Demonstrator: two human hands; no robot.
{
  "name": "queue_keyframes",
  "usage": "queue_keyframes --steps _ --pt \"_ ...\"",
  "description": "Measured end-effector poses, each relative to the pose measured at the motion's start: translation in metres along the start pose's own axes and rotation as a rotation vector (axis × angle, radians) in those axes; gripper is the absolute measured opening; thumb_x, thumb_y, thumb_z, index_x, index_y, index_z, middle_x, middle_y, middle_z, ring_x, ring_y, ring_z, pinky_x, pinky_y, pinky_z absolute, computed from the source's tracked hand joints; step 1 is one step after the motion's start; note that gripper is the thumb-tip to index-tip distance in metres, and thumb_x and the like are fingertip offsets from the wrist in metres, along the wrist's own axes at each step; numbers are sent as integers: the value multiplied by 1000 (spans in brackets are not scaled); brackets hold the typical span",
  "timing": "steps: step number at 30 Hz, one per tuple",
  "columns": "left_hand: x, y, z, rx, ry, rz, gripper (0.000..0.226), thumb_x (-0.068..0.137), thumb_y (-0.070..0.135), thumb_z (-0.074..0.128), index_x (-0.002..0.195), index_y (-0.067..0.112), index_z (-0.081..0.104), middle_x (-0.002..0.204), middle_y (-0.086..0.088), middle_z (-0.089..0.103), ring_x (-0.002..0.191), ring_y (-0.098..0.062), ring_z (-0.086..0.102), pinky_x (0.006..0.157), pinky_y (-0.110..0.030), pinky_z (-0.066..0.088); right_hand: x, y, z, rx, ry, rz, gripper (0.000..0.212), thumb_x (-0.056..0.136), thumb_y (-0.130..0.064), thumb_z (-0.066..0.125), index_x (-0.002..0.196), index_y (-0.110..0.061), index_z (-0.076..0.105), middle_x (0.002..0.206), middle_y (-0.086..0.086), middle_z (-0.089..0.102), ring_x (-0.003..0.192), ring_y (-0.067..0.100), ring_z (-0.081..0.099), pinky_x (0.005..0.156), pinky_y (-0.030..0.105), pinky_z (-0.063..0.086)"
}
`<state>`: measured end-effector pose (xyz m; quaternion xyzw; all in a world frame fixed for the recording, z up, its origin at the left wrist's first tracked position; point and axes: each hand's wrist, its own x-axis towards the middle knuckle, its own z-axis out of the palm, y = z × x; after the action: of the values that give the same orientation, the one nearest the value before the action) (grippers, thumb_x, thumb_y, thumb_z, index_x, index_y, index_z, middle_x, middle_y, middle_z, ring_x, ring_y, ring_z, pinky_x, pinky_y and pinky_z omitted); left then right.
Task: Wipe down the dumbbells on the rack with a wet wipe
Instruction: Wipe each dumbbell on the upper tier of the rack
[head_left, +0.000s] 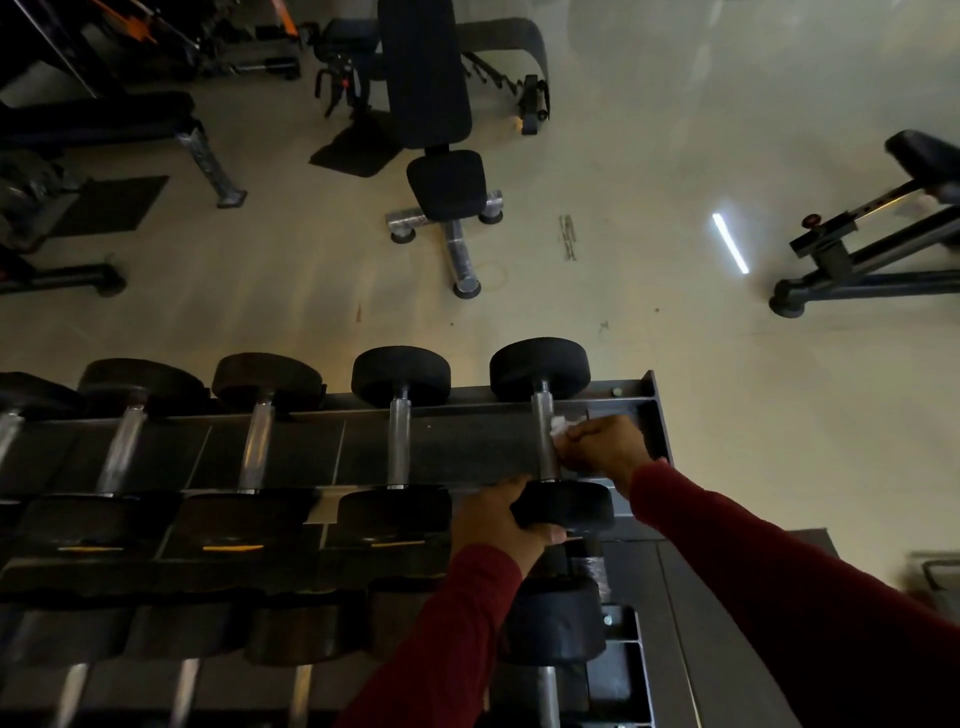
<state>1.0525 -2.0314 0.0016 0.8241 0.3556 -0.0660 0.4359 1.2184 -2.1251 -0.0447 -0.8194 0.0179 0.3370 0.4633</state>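
Dumbbell (545, 436) handle — against right hand (597, 449) (wipe (560, 427) between)

Black rubber heads are seen on the end dumbbell (540, 431), with a bright silver handle between them. A white wet wipe (560, 427) is shown against that silver. Dark red sleeves (727, 525) are worn on both arms. The rack (467, 447) is painted dark grey. Yellow-orange marks, perhaps labels, are glimpsed on the near heads of the neighbouring dumbbells (249, 431), though the light is poor. The floor (675, 338) is rendered pale beige, scuffed with dark specks. Black padding is shown on the weight bench (426, 93), above chrome legs.
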Motion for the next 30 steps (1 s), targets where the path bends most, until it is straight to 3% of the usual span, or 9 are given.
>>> queue_keyframes --steps 4,6,9,11,15,17,24,27,30 --pt "-2 2 -2 -26 -17 -11 64 67 31 89 126 30 65 127 6 64 119 -12 54 103 -19 35 -2 10 -3 -192 -34 -27 10 81 -19 77 84 -11 71 86 2 70 85 11 66 74 26 54" --pt "-2 2 -3 -28 -25 -2 65 67 32 89 127 30 64 127 7 64 113 -7 53 101 -16 34 3 6 -1 -189 2 1 16 79 -24 80 84 -12 72 84 2 72 83 14 69 76 31 58" --pt "-2 2 -4 -46 -28 -2 64 66 30 90 126 30 65 126 7 64 108 -2 52 95 -13 33 8 -13 3 -82 64 9 33 74 -48 78 80 -15 74 79 1 74 78 15 72 78 36 61" --pt "-3 2 -4 -39 -24 -5 66 66 31 90 127 30 65 127 6 64 113 -6 54 96 -14 34 14 -22 5 -209 167 -83 46 70 -63 72 72 -17 76 70 -3 74 75 15 72 77 36 60" --pt "-2 0 -1 -25 2 -11 71 66 33 90 132 27 62 133 5 62 122 -11 55 98 -12 32 8 -42 12 -517 267 -454 12 87 -30 72 87 -21 81 84 -1 76 79 14 70 83 26 55" --pt "-2 -1 1 -30 1 -21 76 68 33 89 137 26 58 138 4 58 125 -11 52 100 -12 30 10 -51 14 -699 263 -596 15 91 -23 66 95 -23 80 90 -1 76 81 15 69 81 24 52" --pt "-8 -6 4 2 34 -11 78 68 44 87 138 34 55 137 6 59 125 -11 54 108 -20 38 -6 -44 19 -1048 -48 -615 20 92 -31 64 98 -12 65 87 2 64 71 11 61 59 19 43" --pt "-6 -9 7 -34 50 3 77 66 43 89 136 36 57 134 9 61 122 -8 55 103 -15 38 -9 -51 21 -1158 -82 -607 24 91 -29 66 104 -8 64 93 5 62 81 20 62 66 28 45" --pt "-5 -10 8 -15 52 3 78 68 46 86 139 36 54 137 9 59 125 -10 54 108 -23 40 1 -62 24 -1137 -84 -733 28 96 -27 60 112 -5 63 105 9 65 90 22 67 80 32 55"
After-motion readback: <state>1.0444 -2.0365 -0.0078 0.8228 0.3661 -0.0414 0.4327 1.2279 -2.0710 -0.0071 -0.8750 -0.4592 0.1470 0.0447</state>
